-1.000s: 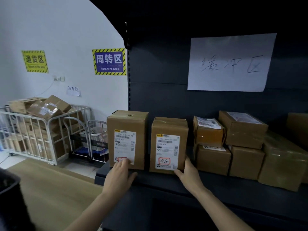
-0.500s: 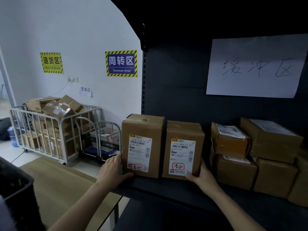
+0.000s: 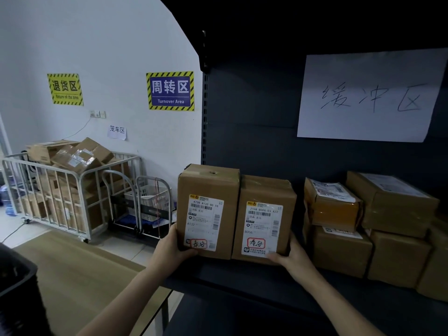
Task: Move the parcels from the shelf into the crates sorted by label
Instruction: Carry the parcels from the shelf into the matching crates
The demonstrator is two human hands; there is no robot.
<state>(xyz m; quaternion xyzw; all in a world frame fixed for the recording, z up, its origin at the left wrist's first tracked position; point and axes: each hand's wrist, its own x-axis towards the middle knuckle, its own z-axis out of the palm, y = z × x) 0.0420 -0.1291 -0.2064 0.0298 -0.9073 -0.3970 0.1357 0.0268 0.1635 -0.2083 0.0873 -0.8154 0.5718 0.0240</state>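
— Where are the two parcels, measured from the white sheet [image 3: 368,98]?
— Below it and to its left, upright on the shelf board [image 3: 242,275], labels facing out. The left parcel [image 3: 208,209] and the right parcel [image 3: 264,219] now touch side to side. A second ago a dark gap showed between them.
— And the hands?
— The left hand [image 3: 173,246] grips the left parcel's lower outer edge, thumb across the front under the label. A second ago its fingers lay on that front face, over the foot of the label. The right hand [image 3: 293,258] holds the right parcel's lower outer corner, thumb on the front and fingers round the side, much as before.
— Are they lifted?
— I cannot tell; their bottoms sit right at the board.
— What else is there?
— Straight below the sheet is a stack of other parcels [image 3: 388,214], apart from the pair. Far left of the sheet stands a cage trolley [image 3: 48,202] full of cartons. Lower and further left is the rim of a black crate [image 3: 17,282], beside a wooden table [image 3: 72,275].
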